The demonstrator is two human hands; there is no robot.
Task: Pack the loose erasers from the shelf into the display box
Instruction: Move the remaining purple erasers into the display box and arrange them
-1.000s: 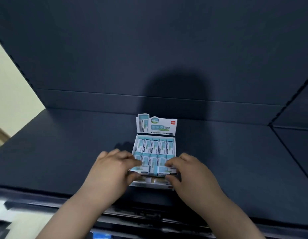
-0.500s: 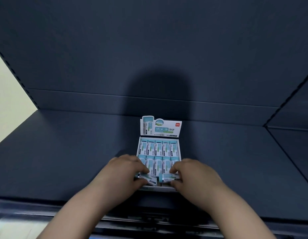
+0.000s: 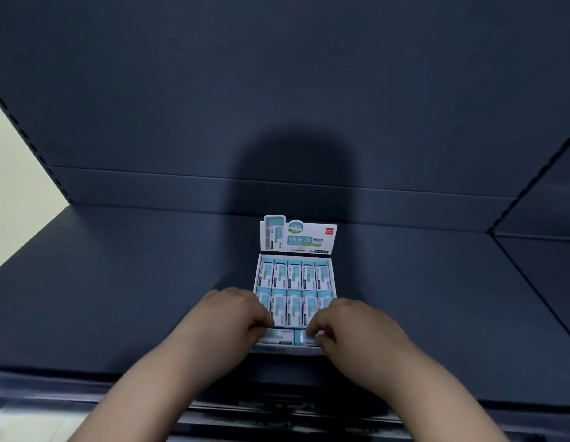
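down they go: two erasers now lie flatter in the near row of the display box. left hand pinches the left eraser, right hand pinches the right eraser. two packed rows sit behind, box on the shelf.

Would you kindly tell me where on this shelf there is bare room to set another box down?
The shelf is bare left of the display box and right of it up to the corner seam. A narrower strip lies behind it, before the back wall. Crowded: the box's front row, where the left hand and right hand grip erasers.
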